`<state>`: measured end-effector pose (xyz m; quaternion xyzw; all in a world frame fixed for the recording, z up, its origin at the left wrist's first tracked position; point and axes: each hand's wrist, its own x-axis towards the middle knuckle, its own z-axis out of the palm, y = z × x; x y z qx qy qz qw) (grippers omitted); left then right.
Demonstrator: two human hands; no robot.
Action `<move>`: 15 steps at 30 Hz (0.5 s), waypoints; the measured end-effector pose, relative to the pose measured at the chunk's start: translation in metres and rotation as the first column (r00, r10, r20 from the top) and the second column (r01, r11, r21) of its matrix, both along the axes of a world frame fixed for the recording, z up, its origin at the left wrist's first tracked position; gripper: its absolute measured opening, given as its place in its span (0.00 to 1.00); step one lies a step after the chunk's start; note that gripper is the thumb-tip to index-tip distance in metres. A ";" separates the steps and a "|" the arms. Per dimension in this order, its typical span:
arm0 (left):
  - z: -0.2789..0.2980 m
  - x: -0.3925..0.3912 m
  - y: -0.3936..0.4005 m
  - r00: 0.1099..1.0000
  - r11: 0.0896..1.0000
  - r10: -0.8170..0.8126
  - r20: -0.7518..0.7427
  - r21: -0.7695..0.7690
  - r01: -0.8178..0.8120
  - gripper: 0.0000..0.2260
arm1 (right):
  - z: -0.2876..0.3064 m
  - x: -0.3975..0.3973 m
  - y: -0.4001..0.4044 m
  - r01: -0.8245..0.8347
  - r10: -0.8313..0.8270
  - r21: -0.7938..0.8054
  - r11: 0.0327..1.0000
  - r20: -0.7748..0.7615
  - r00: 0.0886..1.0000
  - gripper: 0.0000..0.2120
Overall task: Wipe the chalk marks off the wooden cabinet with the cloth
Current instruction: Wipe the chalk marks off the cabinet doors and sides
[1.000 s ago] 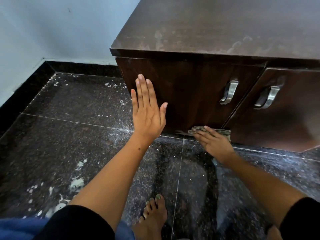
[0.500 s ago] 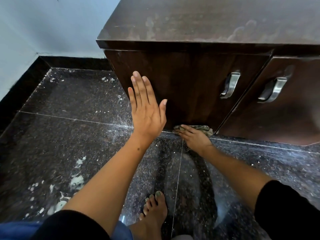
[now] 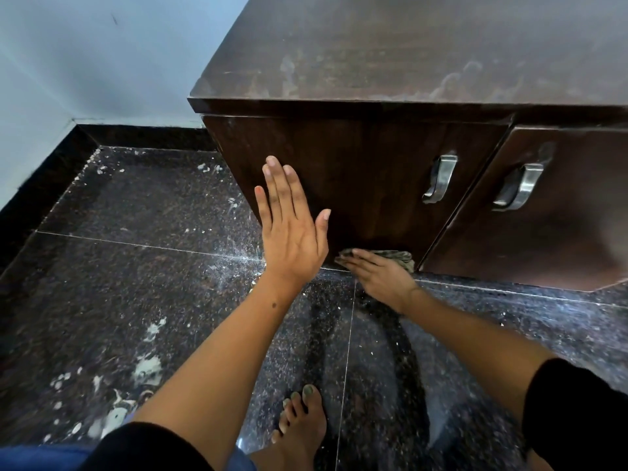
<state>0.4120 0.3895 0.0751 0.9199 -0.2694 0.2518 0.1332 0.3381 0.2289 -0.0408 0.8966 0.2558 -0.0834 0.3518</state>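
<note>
Under the right hand (image 3: 380,278), fingers flat, the cloth (image 3: 396,256) presses against the wooden cabinet (image 3: 356,171) door's bottom edge; left hand (image 3: 292,229) rests open-palmed just beside

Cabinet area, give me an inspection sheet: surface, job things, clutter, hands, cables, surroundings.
Surface: dark wooden cabinet; pale smears on its top.
Job's things: cloth at the bottom edge of the left door, by the floor.
Clutter: white flecks and patches on the floor.
Hands: left hand flat against the door, fingers straight; right hand presses the cloth with straight fingers.
Cables: nothing seen.
Surroundings: two metal handles, pale wall, a bare foot.
</note>
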 end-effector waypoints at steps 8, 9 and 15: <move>-0.003 -0.001 0.001 0.997 0.995 -0.056 0.061 0.091 0.050 0.31 | 0.000 -0.016 -0.034 -0.113 0.117 -0.115 0.987 0.030 0.993 0.23; -0.002 -0.002 0.001 0.997 0.994 -0.053 0.054 0.095 0.048 0.31 | 0.005 -0.026 -0.047 -0.104 0.110 -0.084 0.991 0.067 0.992 0.22; 0.000 -0.008 -0.001 0.999 0.995 -0.037 0.002 0.097 0.037 0.30 | 0.020 -0.069 -0.100 -0.090 0.011 0.164 0.982 0.432 0.902 0.18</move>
